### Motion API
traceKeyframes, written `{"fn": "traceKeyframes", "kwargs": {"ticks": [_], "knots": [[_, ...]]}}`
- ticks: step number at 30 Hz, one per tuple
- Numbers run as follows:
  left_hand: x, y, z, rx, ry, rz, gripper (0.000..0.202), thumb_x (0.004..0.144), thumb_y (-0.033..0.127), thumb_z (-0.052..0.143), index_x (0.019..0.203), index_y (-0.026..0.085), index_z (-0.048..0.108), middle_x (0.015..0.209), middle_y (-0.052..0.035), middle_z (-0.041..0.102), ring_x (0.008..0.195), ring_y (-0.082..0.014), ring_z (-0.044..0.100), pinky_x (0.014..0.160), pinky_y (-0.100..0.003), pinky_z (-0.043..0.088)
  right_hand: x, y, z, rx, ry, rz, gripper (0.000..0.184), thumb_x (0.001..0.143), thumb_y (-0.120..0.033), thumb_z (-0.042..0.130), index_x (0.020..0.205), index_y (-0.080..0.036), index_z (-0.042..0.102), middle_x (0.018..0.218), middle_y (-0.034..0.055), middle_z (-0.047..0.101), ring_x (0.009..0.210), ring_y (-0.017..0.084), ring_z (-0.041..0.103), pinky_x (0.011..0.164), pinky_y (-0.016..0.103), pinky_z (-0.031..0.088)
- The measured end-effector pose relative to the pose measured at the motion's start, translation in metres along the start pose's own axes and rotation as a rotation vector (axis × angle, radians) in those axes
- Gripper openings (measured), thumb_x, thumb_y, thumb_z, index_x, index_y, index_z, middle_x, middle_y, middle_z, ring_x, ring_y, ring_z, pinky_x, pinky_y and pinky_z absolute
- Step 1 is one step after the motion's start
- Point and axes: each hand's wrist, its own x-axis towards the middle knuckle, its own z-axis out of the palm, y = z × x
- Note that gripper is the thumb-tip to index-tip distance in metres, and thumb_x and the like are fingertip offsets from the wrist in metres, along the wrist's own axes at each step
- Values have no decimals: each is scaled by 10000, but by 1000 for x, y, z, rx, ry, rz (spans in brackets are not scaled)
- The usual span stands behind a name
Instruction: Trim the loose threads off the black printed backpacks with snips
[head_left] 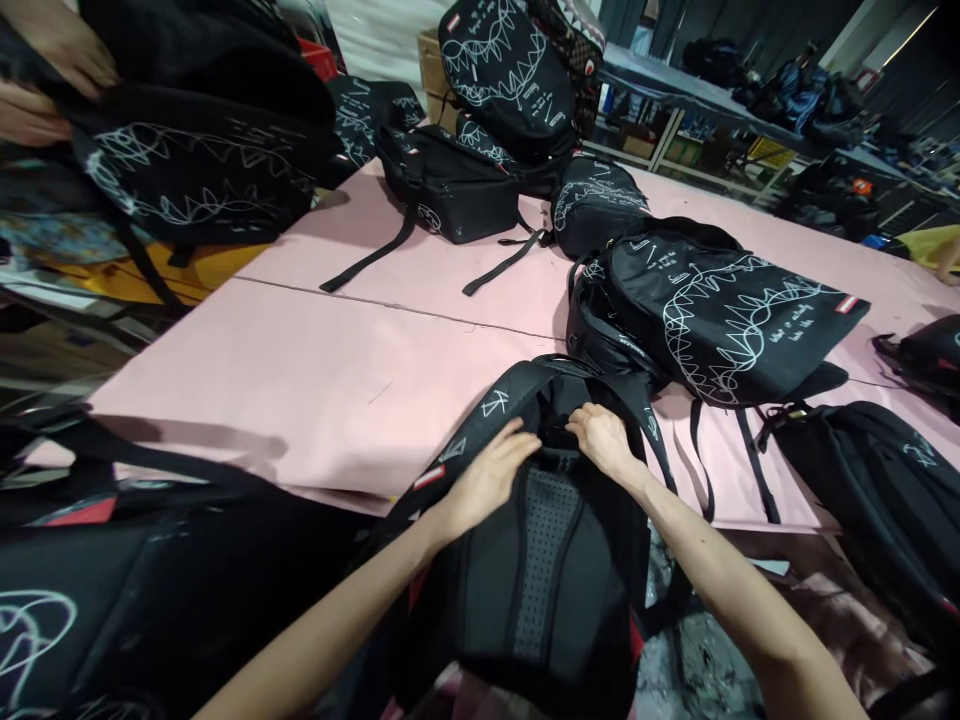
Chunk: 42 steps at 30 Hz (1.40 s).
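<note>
A black backpack (480,580) leans against the table edge right in front of me, its padded back panel and mesh strip facing up. My left hand (491,475) rests on the upper left of that panel, fingers stretched out toward the middle. At the upper right, my right hand (604,440) has its fingers curled over the dark fabric by the top of the backpack. The shoulder straps spread to both sides, with white marks on them. Where the fingertips of my right hand end is partly hidden in the dark fold.
More black backpacks with white scribbles lie on the pink table (337,350), one backpack (735,320) just beyond mine. A large black bag (187,590) fills the lower left. Another person's hands (60,60) hold a backpack (202,170) at upper left.
</note>
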Motion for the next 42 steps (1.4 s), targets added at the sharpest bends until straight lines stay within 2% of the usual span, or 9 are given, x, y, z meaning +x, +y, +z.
{"fn": "traceKeyframes", "kwargs": {"ticks": [5,9,12,14,18,25,31,37,42], "knots": [[39,-28,-74,-536,228,-564,388,770,305,527,1104,130,618,1191,-108,601,1129,-237,522,1001,-388,370,-9,6,-13,484,252,181,254,892,-321,425,981,-180,617,960,57,651,865,179,604,787,286,443],[54,-33,-79,-712,240,-704,392,672,238,593,1041,114,648,1144,-121,627,1087,-230,538,955,-366,384,-38,-13,-12,387,341,83,333,833,-389,525,1084,-181,592,975,79,634,897,206,586,797,300,444],[49,-35,-67,-728,244,-702,411,673,247,596,1057,108,638,1153,-125,619,1061,-216,546,925,-355,399,-57,-17,4,240,163,14,343,815,-275,544,1152,-222,583,918,60,638,853,186,598,760,266,451],[41,-39,-63,-730,201,-689,424,676,278,609,1064,108,634,1154,-126,618,1036,-214,559,909,-354,410,-59,-9,16,188,81,117,395,815,-180,486,1195,-259,563,952,41,652,864,169,610,768,256,455],[21,-49,-61,-668,17,-630,445,701,334,612,1091,121,618,1152,-114,620,1043,-225,562,926,-364,407,-47,8,28,158,51,345,384,826,-221,454,1181,-301,579,1019,21,676,902,196,626,804,313,465],[-49,-60,-35,-561,-68,-627,552,610,306,708,1125,152,580,1197,-98,594,1133,-270,512,986,-384,378,-52,3,27,243,72,430,391,829,-291,472,1210,-292,561,1038,45,681,921,247,634,818,378,456],[-67,-61,-25,-570,-126,-668,329,692,269,589,959,81,624,936,-133,689,878,-292,639,788,-431,503,-71,-43,30,374,28,357,325,867,-382,444,1081,-236,640,1047,26,681,987,202,617,816,293,465],[-83,-48,-29,-438,-47,-486,450,738,229,551,1187,200,529,1361,-75,449,1265,-243,387,1044,-419,314,-85,-103,37,355,-123,248,348,783,-442,572,1103,-311,613,1052,-9,678,1001,212,613,826,324,462],[-88,-40,-34,-106,-121,-186,219,754,213,509,919,201,651,1375,-45,422,1252,-229,402,1042,-375,330,-89,-106,49,385,-140,329,375,799,-478,536,1114,-287,607,1059,9,674,999,204,611,837,323,461]]}}
